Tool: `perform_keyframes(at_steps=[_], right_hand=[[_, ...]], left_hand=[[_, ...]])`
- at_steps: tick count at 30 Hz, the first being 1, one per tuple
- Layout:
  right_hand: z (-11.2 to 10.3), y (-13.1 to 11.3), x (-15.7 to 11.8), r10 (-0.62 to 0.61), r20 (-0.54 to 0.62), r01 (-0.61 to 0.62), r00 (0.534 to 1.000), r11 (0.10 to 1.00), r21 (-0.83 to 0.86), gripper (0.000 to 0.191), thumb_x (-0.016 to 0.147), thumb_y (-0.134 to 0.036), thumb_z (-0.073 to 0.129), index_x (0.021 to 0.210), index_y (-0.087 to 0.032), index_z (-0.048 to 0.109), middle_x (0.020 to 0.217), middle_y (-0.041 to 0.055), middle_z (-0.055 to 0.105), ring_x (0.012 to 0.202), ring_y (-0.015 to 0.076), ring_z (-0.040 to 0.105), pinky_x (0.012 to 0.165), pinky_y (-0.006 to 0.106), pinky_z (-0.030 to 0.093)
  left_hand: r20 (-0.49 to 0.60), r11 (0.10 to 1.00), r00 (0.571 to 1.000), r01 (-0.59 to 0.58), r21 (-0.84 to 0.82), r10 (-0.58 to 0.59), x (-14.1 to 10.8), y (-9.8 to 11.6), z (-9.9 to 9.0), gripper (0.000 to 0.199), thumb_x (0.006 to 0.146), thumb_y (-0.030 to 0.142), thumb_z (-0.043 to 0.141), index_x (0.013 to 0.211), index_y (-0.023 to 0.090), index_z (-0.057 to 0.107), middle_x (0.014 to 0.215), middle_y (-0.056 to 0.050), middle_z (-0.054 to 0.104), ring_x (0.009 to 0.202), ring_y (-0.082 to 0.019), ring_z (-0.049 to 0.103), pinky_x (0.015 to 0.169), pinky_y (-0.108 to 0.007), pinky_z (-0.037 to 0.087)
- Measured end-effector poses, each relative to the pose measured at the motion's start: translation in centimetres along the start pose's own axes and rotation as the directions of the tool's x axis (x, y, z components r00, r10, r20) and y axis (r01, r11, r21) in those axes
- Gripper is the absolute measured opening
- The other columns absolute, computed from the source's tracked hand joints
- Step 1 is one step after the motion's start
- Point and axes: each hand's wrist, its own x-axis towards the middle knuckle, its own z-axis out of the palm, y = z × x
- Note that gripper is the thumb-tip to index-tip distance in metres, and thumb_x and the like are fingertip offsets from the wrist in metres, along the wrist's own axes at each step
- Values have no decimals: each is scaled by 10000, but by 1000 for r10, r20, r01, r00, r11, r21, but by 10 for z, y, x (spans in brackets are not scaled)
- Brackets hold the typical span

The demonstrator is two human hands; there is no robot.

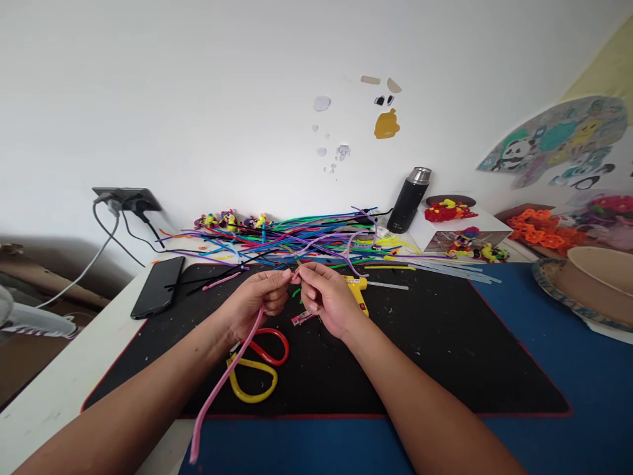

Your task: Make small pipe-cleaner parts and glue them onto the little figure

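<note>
Between my two hands I hold a pink pipe cleaner (217,389), whose long free end hangs from my left hand toward the front edge of the table. My left hand (260,297) is closed around it, thumb and forefinger pinched at its other end. My right hand (329,297) pinches that same end, the fingertips of both hands almost touching. Below my left hand lie scissors (254,389) with one red and one yellow handle, their blades mostly hidden. A yellow glue gun (359,290) with a clear glue stick is partly covered by my right hand.
Many coloured pipe cleaners (306,237) lie heaped along the wall. A phone (158,287) rests at the left, near plugged-in cables. A black thermos (409,201) stands behind, beside a white box (469,231). Clear glue sticks (459,270) lie right, near a round basket (554,284).
</note>
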Motion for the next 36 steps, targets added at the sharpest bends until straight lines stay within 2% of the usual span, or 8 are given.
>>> perform_keyframes(at_steps=[7,13,21,28,36], right_hand=[[-1,2,0,-46,14,47,999,993,-107,358,785,-488,843,826,-192,645,528,-92,502,391,62,403,390,211,249],[-3,6,2,-51,10,52,999,982,-184,360,802,-500,820,831,-205,616,519,-96,501,390,71,409,381,204,246],[2,1,-1,-40,-50,31,998,986,-165,356,806,-506,796,875,-205,617,525,-96,514,382,71,421,373,197,229],[3,5,-2,-41,1,41,999,974,-223,376,811,-535,791,870,-209,614,499,-103,503,349,70,403,356,200,231],[4,4,-1,-63,-1,61,998,969,-240,365,822,-533,778,878,-210,618,505,-103,503,359,75,409,358,200,252]], left_hand=[[-107,988,994,-19,151,36,-3,6,6,477,595,463,1007,672,136,669,469,113,333,436,-31,200,421,-203,135],[-198,959,973,-60,276,118,-4,6,11,464,558,475,1005,672,134,711,477,86,396,454,-43,228,441,-227,120],[-211,943,934,-239,232,289,-4,11,6,409,708,478,947,734,138,721,503,97,344,477,-52,200,462,-213,168],[-176,959,952,-219,181,251,-4,11,5,381,733,451,943,745,150,711,480,103,326,458,-50,181,435,-195,168],[-169,967,962,-184,174,213,-3,10,3,403,715,467,956,767,140,726,490,106,329,456,-44,175,426,-188,157]])
